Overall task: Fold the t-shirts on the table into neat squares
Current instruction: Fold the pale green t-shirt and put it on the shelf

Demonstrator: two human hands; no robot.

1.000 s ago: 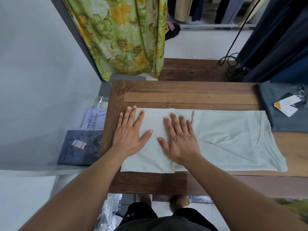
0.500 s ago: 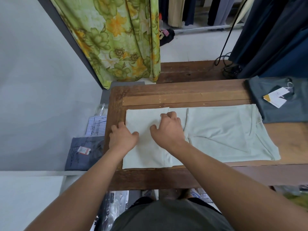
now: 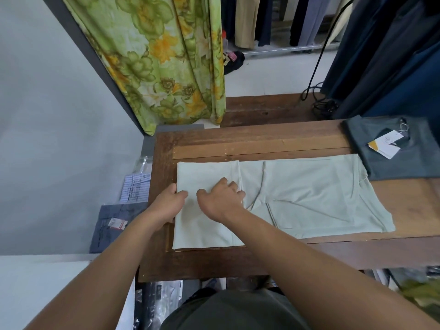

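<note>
The pale green t-shirt (image 3: 309,191) lies lengthwise across the wooden table (image 3: 262,141), its left end already turned over into a flat panel near the table's left edge. Our left hand (image 3: 167,204) grips that panel's left fold, thumb on top and fingers curled under it. Our right hand (image 3: 221,201) sits on the panel with fingers bent and bunched near the flap's free edge, apparently pinching cloth, though the fingertips are hidden. We judge the step to be taking hold of this folded end to bring it over the rest. To do it well, we want both grips level, both layers lifted together, and the panel carried right so far and near edges line up, then the diagonal crease in the middle smoothed flat. Room is fair: bare wood runs along the far side, but the grey t-shirt (image 3: 404,163) with its tag (image 3: 383,145) lies right against our shirt's far right corner, and at the right the near hem runs close to the table's front edge.
</note>
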